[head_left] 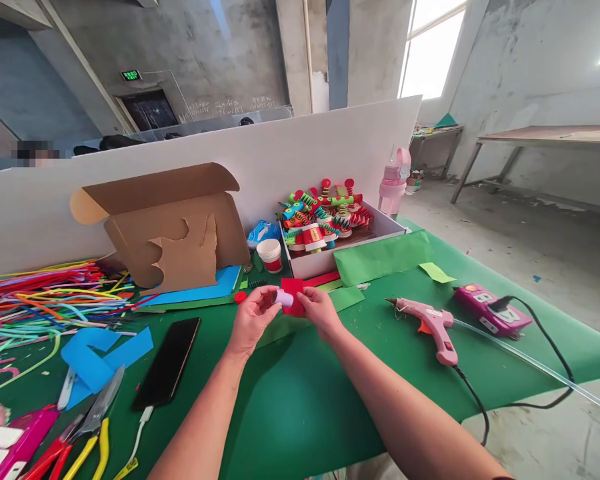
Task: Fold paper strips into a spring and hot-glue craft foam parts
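Between the fingertips of my left hand (255,316) is a small lilac cylinder (283,298), which looks like a short paper roll. My right hand (320,308) pinches a red paper piece (293,287) by its right edge. The lilac roll lies in front of the red paper; I cannot tell whether they touch. Both hands are raised a little above the green table, near its middle. Close to my left hand lies a round red piece (240,297). Beyond the hands, a stack of paper cups (270,256) stands beside a white box (307,267).
Colourful figures (325,213) with coiled parts fill the box. At right are a pink glue gun (433,325), its cord and a magenta power strip (493,312). Leftward lie a phone (167,363), scissors (97,407), blue strips (97,363), pipe cleaners (55,300) and a cardboard box (175,227).
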The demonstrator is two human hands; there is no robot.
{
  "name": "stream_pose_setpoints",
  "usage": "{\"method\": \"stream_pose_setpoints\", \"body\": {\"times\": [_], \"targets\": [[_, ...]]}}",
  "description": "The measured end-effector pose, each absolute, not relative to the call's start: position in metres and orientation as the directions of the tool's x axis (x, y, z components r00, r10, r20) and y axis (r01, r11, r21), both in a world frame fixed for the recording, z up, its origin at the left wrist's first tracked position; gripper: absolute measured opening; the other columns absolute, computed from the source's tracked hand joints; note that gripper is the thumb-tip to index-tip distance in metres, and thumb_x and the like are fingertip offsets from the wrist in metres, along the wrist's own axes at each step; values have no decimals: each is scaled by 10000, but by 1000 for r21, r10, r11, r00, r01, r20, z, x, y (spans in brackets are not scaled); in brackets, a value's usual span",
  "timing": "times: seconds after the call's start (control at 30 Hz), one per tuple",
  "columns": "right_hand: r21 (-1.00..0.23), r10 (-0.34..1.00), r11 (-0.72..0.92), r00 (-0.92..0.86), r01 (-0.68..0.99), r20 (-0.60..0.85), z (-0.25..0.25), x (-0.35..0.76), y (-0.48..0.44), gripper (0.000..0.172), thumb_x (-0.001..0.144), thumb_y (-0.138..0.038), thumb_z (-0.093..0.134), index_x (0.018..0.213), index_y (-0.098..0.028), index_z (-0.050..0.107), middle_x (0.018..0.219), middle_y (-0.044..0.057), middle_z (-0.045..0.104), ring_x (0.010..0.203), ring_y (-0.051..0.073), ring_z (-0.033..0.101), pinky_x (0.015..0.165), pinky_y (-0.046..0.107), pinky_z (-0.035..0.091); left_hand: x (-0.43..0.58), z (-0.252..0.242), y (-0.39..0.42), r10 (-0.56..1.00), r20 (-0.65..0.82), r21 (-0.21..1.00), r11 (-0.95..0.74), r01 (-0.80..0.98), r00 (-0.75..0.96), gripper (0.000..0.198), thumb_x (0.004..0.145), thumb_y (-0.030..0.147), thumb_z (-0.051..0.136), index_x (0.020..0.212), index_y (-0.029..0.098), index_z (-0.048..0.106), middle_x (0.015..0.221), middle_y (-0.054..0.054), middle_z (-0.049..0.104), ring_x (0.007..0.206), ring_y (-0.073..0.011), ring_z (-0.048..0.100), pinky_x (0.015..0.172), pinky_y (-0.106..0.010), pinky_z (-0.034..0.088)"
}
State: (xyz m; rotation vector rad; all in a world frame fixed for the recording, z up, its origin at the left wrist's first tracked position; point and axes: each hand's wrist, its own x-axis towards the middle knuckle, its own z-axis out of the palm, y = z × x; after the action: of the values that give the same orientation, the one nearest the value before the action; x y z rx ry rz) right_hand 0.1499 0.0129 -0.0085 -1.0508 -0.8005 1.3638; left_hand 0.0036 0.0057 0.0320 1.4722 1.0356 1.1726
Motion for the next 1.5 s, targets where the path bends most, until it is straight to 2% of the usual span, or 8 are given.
{"method": "stream_pose_setpoints", "body": {"times": [0.33,0.47,0.6,0.8,1.0,1.17,1.33,1.5], "targets": [[-828,968,-252,-124,-501,-219,13,155,2,235,701,-377,748,747,-173,644,663,26,696,577,157,674,630,308,580,-8,18,14,943,264,884,-321,339,204,260,757,349,665,980,215,670,994,-48,673,864,-172,566,826,-309,477],[-840,967,-252,-150,-480,-204,21,157,-1,338,684,-466,760,763,-167,623,675,17,692,574,148,674,634,302,584,-11,17,16,935,268,878,-336,342,231,273,769,384,670,981,212,683,989,-53,672,862,-178,561,826,-319,473],[-883,983,-176,-118,-436,-138,25,157,-5,437,533,-438,875,708,-165,583,702,-4,687,623,132,678,660,276,586,-8,21,14,921,275,887,-355,297,277,276,765,418,693,941,205,682,1014,-66,670,913,-189,581,858,-330,478],[-867,974,-205,-184,-454,-133,25,159,-5,463,519,-417,890,806,-167,627,769,27,728,691,174,718,647,291,594,-5,25,11,957,93,993,-109,43,276,523,828,497,616,1261,209,569,1188,-105,629,1063,-217,611,890,-333,497],[-873,958,-247,-244,-421,-153,24,162,-6,423,547,-420,871,818,-162,672,702,15,729,599,147,699,587,249,572,-8,28,11,915,211,945,-282,169,345,403,846,539,580,1005,196,719,1023,-87,661,984,-231,607,875,-353,497],[-825,952,-290,-236,-484,-196,23,168,-4,349,609,-375,851,831,-158,692,691,5,721,520,99,653,542,203,548,-7,29,8,837,280,862,-435,261,470,490,697,460,775,1135,265,675,1182,-84,618,1045,-237,583,838,-327,513],[-771,934,-344,-277,-536,-223,20,169,-3,311,594,-312,870,798,-146,705,609,-29,666,454,48,571,475,143,490,0,18,9,890,276,897,-374,236,362,312,777,423,689,1021,229,701,992,-58,667,807,-167,601,753,-303,516],[-777,948,-302,-264,-553,-180,23,164,-5,372,640,-431,832,850,-148,711,701,10,700,535,75,614,578,193,543,3,17,11,937,225,950,-272,154,268,327,762,454,674,973,206,698,946,-56,707,826,-183,631,762,-306,523]]}}
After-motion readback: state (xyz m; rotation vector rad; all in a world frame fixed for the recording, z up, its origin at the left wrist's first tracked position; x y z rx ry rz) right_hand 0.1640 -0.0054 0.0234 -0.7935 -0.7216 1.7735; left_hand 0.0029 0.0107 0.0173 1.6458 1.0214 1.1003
